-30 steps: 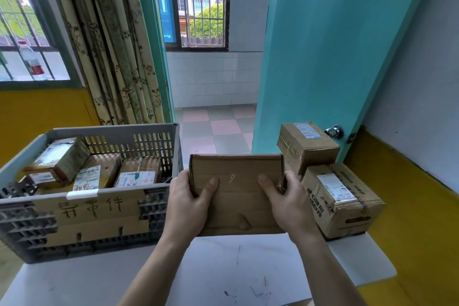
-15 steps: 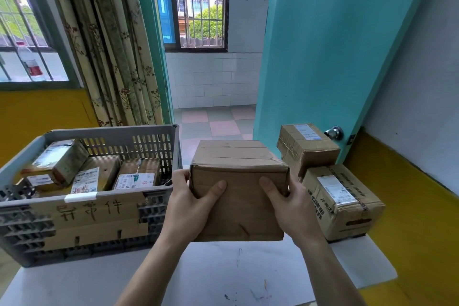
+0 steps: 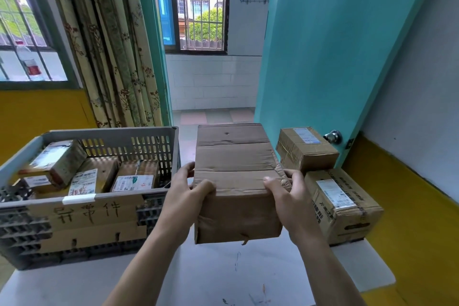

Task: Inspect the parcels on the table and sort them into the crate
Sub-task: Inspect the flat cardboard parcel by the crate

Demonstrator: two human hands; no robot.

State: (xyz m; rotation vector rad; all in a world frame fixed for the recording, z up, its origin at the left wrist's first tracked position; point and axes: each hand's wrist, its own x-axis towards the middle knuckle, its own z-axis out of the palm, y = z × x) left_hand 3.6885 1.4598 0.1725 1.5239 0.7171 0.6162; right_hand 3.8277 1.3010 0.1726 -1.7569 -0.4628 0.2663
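Both hands hold one plain brown parcel (image 3: 236, 181) above the middle of the white table (image 3: 211, 278), between the crate and the two boxes on the right. The left hand (image 3: 185, 196) grips the parcel's near left corner, thumb curled over the top edge and fingers wrapped round the left side. The right hand (image 3: 289, 196) grips the near right corner the same way, thumb on the top face and fingers curled round the crumpled right side. The parcel is tilted so that its creased, taped top and its near face both show (no label is visible on either). At the left of the table stands the grey slotted crate (image 3: 154, 141), with a strip of cardboard bearing handwritten characters (image 3: 87, 212) fixed across its near wall. Inside lie several labelled parcels (image 3: 99, 174), some leaning on each other. At the right, a large taped box (image 3: 347, 206) with a white label sits on the table just beside the right hand, and a smaller box (image 3: 306, 148) rests behind it, close to the teal door (image 3: 335, 45).
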